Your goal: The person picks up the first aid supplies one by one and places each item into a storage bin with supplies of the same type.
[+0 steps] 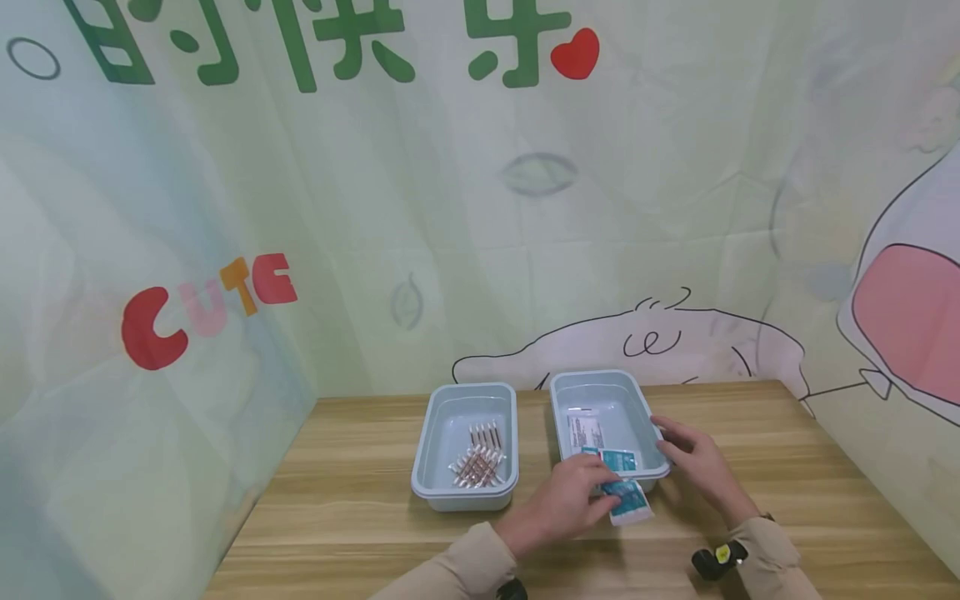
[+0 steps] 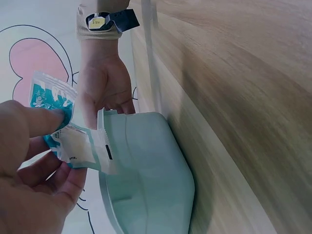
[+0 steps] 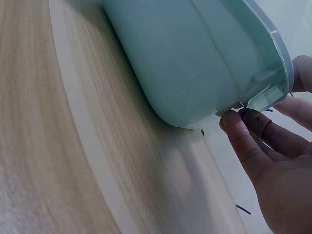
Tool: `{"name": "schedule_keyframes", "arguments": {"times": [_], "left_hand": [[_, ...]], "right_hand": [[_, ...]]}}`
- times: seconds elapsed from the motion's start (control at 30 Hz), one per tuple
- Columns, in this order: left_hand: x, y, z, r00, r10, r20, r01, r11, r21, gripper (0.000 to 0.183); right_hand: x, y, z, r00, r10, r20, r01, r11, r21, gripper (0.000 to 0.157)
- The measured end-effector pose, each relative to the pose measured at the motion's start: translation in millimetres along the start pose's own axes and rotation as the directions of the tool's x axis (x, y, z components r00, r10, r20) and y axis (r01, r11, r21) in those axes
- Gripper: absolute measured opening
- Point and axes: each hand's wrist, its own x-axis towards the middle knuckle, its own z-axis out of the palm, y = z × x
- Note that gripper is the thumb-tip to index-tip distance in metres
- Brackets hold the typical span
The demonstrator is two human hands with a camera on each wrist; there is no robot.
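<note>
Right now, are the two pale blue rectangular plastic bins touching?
Apart: the head view shows a strip of brown wood-grain tabletop between the left bin and the right bin.

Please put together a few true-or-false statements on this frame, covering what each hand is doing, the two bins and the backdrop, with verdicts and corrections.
1. The left grip pinches at least one packet. True.
2. The right grip touches the right bin. True.
3. The left bin holds only packets. False: swabs lie in it.
4. The right bin contains nothing. False: more packets lie inside.
5. Both bins stand on the table. True.
6. The heart on the backdrop is green. False: it is red.
</note>
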Motion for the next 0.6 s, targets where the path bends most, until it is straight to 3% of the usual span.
{"name": "schedule_keyframes", "arguments": {"times": [0.6], "left_hand": [[2.6,1.0,-6.0,0.999,0.011,-0.05,-0.01,1.0,0.028,0.026]], "right_hand": [[-1.9,-1.9,0.0,1.0,-0.03,-0.008,0.031,1.0,0.007,0.047]]}}
